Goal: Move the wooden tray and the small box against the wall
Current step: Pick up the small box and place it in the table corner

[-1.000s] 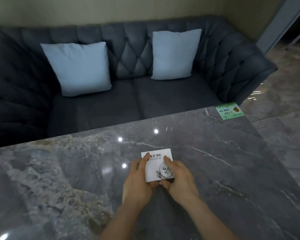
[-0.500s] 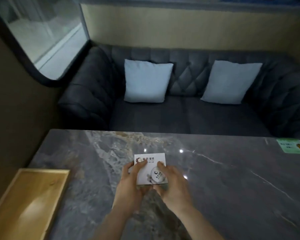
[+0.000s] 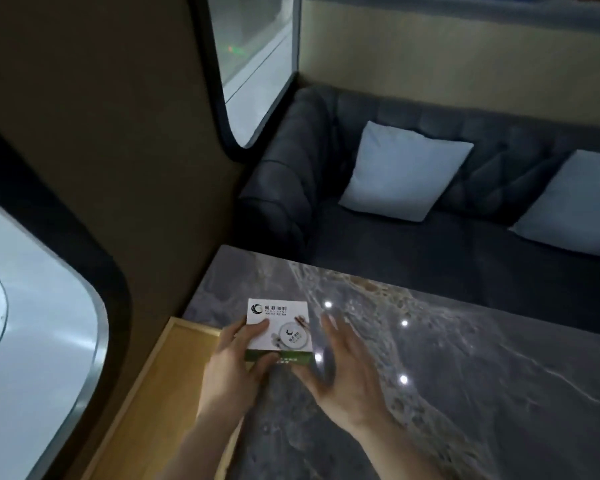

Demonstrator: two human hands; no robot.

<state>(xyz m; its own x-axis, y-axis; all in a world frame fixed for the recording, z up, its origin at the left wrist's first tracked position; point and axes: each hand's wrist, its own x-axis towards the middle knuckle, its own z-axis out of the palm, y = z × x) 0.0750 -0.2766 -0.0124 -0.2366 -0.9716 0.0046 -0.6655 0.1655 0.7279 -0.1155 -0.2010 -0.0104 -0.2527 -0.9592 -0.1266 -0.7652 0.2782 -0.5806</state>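
The left hand [image 3: 232, 368] is gripping the small box [image 3: 278, 325], thumb lying on its white top and fingers curling under its near edge, just past the wooden tray's [image 3: 160, 393] far corner. The right hand [image 3: 343, 372] is spreading flat, fingers apart, beside the box; contact is unclear. The tray is sitting against the wall [image 3: 118, 168] on the marble table [image 3: 465, 375].

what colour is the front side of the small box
Green, below a white printed top, on the small box held by the left hand; seen in the head view.

Counts around the held box

One box [image 3: 278, 328], one tray [image 3: 160, 393], two hands, two cushions, two windows, one sofa [image 3: 413, 244], one table [image 3: 465, 375].
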